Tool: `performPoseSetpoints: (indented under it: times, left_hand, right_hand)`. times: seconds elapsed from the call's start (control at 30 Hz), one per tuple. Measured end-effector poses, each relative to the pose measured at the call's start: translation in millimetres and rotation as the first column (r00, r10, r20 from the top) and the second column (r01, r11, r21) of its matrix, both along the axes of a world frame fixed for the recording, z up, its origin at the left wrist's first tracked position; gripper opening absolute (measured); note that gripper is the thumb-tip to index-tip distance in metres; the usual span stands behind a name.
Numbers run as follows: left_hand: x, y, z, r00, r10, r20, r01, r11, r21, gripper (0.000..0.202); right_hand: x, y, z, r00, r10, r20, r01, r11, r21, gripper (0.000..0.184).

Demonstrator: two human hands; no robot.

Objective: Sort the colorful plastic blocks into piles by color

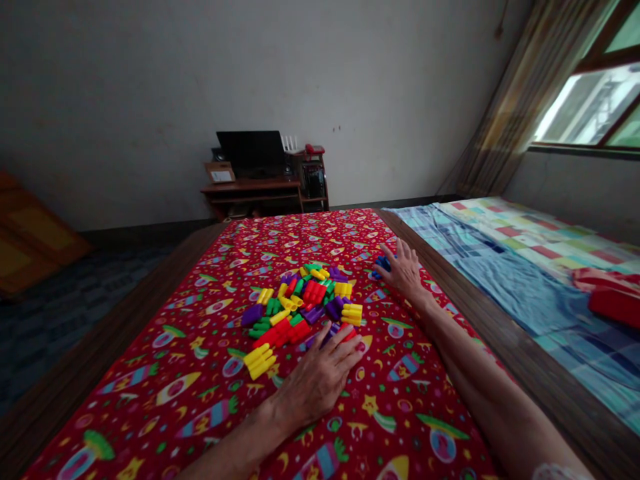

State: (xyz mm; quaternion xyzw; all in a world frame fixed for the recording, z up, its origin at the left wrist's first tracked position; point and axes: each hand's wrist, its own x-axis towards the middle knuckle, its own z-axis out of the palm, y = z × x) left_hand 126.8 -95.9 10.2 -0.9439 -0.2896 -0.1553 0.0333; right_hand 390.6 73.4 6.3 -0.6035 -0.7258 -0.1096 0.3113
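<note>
Left hand (325, 373) palm down, fingers loosely apart over red and purple pieces at the near edge of a jumbled pile of plastic blocks (313, 313); right hand (404, 269) well apart, fingers spread over blue blocks (383, 265), contact partly hidden. Ribbed, tubular, brightly coloured. Pointing every way: nearest yellow block (260, 362) with tubes' long axis left to right, slanting away rightward. Underneath, red patterned cloth (370, 440).
</note>
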Motion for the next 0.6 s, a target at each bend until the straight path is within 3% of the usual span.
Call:
performPoseSetpoints:
  times: [0.07, 0.17, 0.6]
  left_hand:
    - [1, -1, 0.0, 1.0, 0.004, 0.011, -0.004, 1.0, -0.018, 0.04]
    - [1, -1, -0.3, 0.999, -0.002, 0.038, 0.003, 0.999, -0.038, 0.04]
    - [0, -1, -4.1, 0.997, -0.012, 0.072, 0.021, 0.992, -0.121, 0.048]
  right_hand:
    - [-6, -6, 0.3, 0.993, -0.017, 0.116, 0.027, 0.996, -0.088, 0.061]
    - [-8, -8, -3.5, 0.988, -0.071, 0.138, 0.095, 0.981, -0.171, 0.059]
    - [14, 35, -8.1, 0.994, -0.049, 0.103, 0.067, 0.982, -0.177, 0.043]
